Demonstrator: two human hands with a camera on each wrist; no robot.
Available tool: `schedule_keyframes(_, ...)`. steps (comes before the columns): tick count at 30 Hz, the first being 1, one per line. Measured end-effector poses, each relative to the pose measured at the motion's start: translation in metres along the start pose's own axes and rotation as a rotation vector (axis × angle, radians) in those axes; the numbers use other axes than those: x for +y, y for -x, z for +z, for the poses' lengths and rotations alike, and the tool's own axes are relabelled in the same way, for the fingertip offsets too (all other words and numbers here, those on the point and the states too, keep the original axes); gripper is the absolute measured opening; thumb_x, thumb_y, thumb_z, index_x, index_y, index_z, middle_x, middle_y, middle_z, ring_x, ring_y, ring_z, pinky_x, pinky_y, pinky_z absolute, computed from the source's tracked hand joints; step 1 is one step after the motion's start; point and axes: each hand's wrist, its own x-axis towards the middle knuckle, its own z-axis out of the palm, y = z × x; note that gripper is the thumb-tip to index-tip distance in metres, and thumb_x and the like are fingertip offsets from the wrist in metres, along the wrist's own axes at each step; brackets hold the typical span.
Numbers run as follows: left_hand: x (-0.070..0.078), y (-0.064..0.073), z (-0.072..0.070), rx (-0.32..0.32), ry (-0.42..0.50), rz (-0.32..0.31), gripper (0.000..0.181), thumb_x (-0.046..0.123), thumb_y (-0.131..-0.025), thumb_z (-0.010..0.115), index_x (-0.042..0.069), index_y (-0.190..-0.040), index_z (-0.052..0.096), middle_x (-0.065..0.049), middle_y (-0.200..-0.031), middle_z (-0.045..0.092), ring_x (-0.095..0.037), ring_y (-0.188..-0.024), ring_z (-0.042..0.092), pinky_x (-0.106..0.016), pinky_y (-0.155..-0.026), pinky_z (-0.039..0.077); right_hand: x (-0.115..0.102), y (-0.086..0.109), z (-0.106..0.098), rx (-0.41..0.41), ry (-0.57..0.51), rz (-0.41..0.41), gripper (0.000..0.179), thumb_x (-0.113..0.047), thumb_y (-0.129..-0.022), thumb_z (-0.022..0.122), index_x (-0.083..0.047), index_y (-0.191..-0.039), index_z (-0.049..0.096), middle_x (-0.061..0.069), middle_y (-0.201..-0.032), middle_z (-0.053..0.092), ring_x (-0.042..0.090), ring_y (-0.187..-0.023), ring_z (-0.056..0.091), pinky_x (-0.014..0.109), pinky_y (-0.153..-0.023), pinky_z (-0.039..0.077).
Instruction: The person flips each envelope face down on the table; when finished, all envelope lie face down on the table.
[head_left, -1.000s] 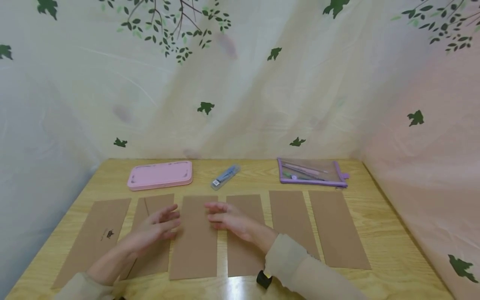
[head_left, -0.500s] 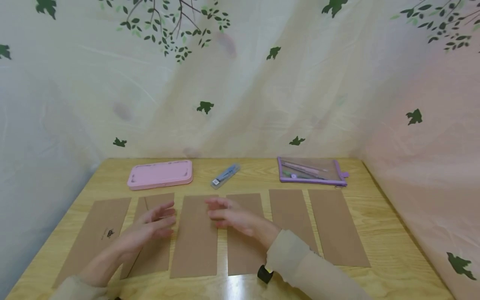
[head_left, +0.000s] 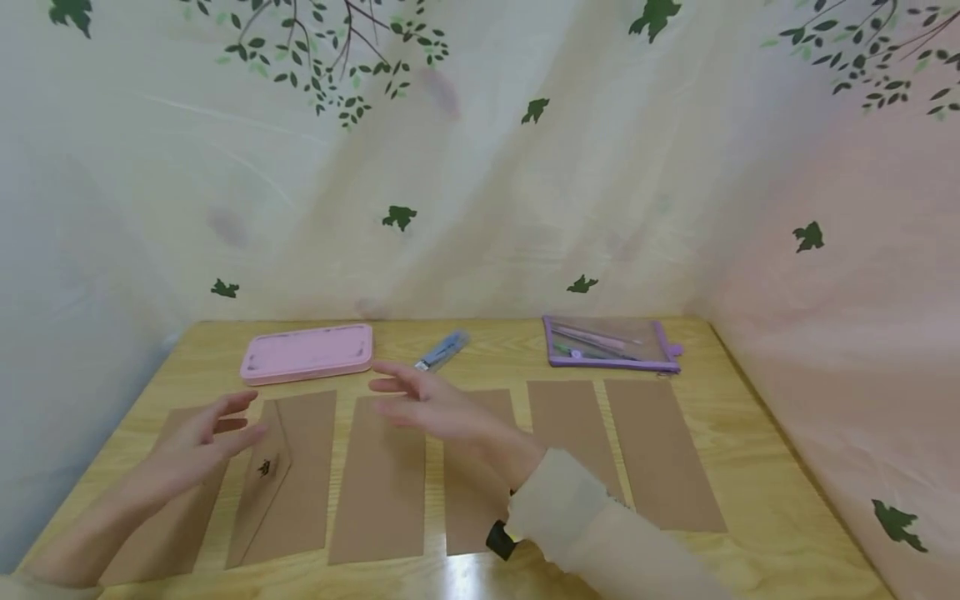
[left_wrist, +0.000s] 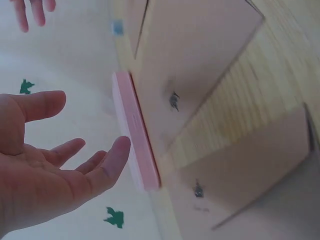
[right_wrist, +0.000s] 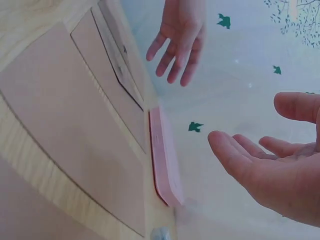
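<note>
Head view: six brown envelopes (head_left: 378,500) lie in a row on the table (head_left: 780,533); each is probably light, thin and easily creased, best gripped by its long edges. Left hand (head_left: 193,450) and right hand (head_left: 438,407) hover above, fingers spread, gripping nothing.

The left hand (head_left: 198,446) is raised near the left edge of the surface (head_left: 780,517), the bare left forearm (head_left: 97,529) slanting in from the near left. The right hand (head_left: 438,408) hovers toward the middle, its sleeved right forearm (head_left: 600,529) angled leftward. Palms face each other, fingers (left_wrist: 117,157) relaxed and spread.
</note>
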Motion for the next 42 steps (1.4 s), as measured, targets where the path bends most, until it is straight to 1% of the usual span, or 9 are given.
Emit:
schedule_keyframes(6, -0.020, -0.006, 0.002, 0.031, -0.016, -0.006, 0.067, 0.028, -0.105, 0.059, -0.014, -0.150, 0.030, -0.043, -0.146, 0.036, -0.059, -0.128, 0.043, -0.043, -0.087, 0.055, 0.020, -0.014, 0.021, 0.060, -0.058, -0.010, 0.058, -0.016, -0.102, 0.061, -0.019, -0.156, 0.040, 0.006, -0.148, 0.053, 0.019, -0.126, 0.057, 0.035, -0.105, 0.047)
schedule_keyframes(9, -0.027, -0.006, 0.006, 0.034, -0.012, -0.005, 0.066, 0.026, -0.105, 0.058, -0.015, -0.149, 0.030, -0.043, -0.145, 0.036, -0.058, -0.127, 0.045, -0.037, -0.088, 0.054, 0.035, -0.024, 0.035, 0.099, -0.152, -0.014, 0.059, -0.010, -0.099, 0.063, -0.015, -0.154, 0.043, 0.011, -0.147, 0.054, 0.023, -0.125, 0.058, 0.038, -0.104, 0.049)
schedule_keyframes(13, -0.031, -0.005, 0.010, 0.021, 0.024, -0.008, 0.066, 0.026, -0.106, 0.056, -0.015, -0.150, 0.028, -0.041, -0.147, 0.035, -0.056, -0.128, 0.044, -0.020, -0.085, 0.049, 0.052, -0.036, 0.053, 0.094, -0.291, -0.004, 0.061, -0.006, -0.099, 0.062, -0.007, -0.155, 0.039, 0.020, -0.149, 0.049, 0.033, -0.130, 0.054, 0.044, -0.105, 0.048)
schedule_keyframes(17, -0.032, -0.004, 0.014, 0.007, 0.045, -0.026, 0.069, 0.031, -0.106, 0.055, -0.013, -0.151, 0.026, -0.039, -0.149, 0.035, -0.053, -0.130, 0.043, -0.013, -0.084, 0.042, 0.062, -0.042, 0.061, 0.079, -0.337, 0.045, 0.064, -0.005, -0.099, 0.062, -0.003, -0.156, 0.034, 0.024, -0.150, 0.044, 0.035, -0.130, 0.054, 0.046, -0.105, 0.048)
schedule_keyframes(24, -0.039, -0.001, 0.018, -0.004, 0.047, -0.061, 0.072, 0.033, -0.106, 0.056, -0.017, -0.149, 0.028, -0.039, -0.146, 0.040, -0.052, -0.131, 0.044, -0.008, -0.083, 0.039, 0.073, -0.047, 0.065, 0.069, -0.434, 0.096, 0.062, -0.003, -0.099, 0.058, 0.003, -0.155, 0.031, 0.026, -0.144, 0.047, 0.038, -0.131, 0.051, 0.049, -0.109, 0.043)
schedule_keyframes(29, -0.040, 0.000, 0.022, -0.003, 0.063, -0.070, 0.071, 0.033, -0.105, 0.057, -0.016, -0.149, 0.028, -0.039, -0.146, 0.040, -0.052, -0.131, 0.043, -0.007, -0.084, 0.038, 0.084, -0.055, 0.068, 0.085, -0.504, 0.124, 0.066, -0.003, -0.098, 0.058, 0.006, -0.156, 0.026, 0.026, -0.145, 0.046, 0.038, -0.131, 0.050, 0.051, -0.110, 0.041)
schedule_keyframes(34, -0.035, -0.002, 0.028, -0.017, 0.088, -0.068, 0.070, 0.033, -0.104, 0.059, -0.012, -0.149, 0.031, -0.036, -0.146, 0.043, -0.048, -0.131, 0.047, -0.013, -0.086, 0.043, 0.087, -0.059, 0.067, 0.129, -0.517, 0.146, 0.068, -0.002, -0.096, 0.059, 0.006, -0.156, 0.027, 0.026, -0.144, 0.047, 0.038, -0.131, 0.050, 0.052, -0.110, 0.042)
schedule_keyframes(39, -0.035, 0.000, 0.027, -0.031, 0.055, -0.103, 0.072, 0.036, -0.104, 0.058, -0.011, -0.151, 0.029, -0.035, -0.148, 0.041, -0.048, -0.131, 0.047, -0.028, -0.091, 0.049, 0.086, -0.062, 0.066, 0.132, -0.528, 0.178, 0.064, -0.001, -0.096, 0.060, 0.006, -0.153, 0.032, 0.021, -0.131, 0.057, 0.032, -0.119, 0.059, 0.048, -0.106, 0.046)
schedule_keyframes(42, -0.038, 0.002, 0.025, -0.029, 0.037, -0.103, 0.073, 0.035, -0.105, 0.058, -0.012, -0.151, 0.028, -0.036, -0.148, 0.040, -0.047, -0.131, 0.046, -0.025, -0.090, 0.049, 0.086, -0.063, 0.066, 0.114, -0.514, 0.184, 0.062, -0.002, -0.097, 0.060, 0.006, -0.153, 0.033, 0.019, -0.126, 0.059, 0.030, -0.116, 0.060, 0.046, -0.105, 0.048)
